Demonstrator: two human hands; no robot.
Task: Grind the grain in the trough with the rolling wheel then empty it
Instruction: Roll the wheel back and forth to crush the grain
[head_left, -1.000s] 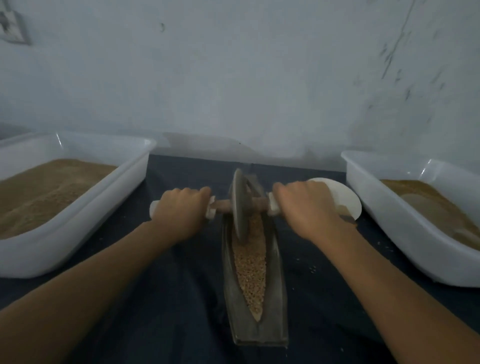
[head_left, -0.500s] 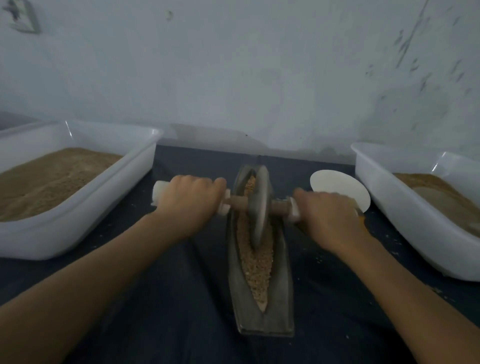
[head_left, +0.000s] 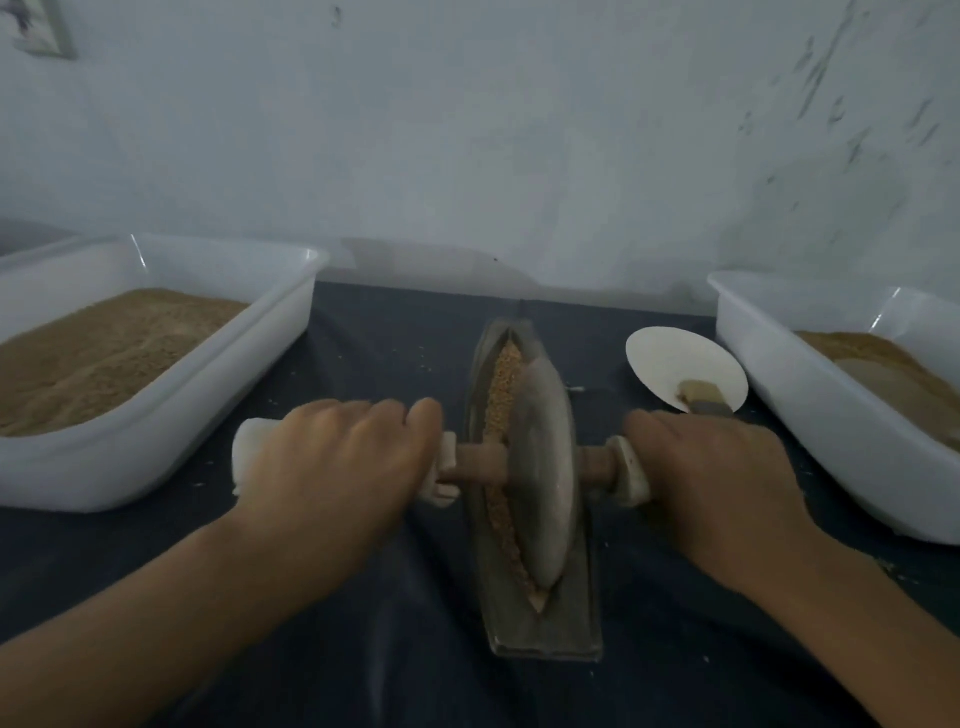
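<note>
no legible txt, no labels, brands or nos. anywhere

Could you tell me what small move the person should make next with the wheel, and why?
Probably roll the wheel away toward the far end of the trough. Both the left hand and right hand grip the axle handles, the wheel sits near the trough's near end, and whole grain lies uncrushed ahead.

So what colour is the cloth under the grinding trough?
Dark navy blue cloth, with scattered pale crumbs on it; the head camera view shows it.
</note>
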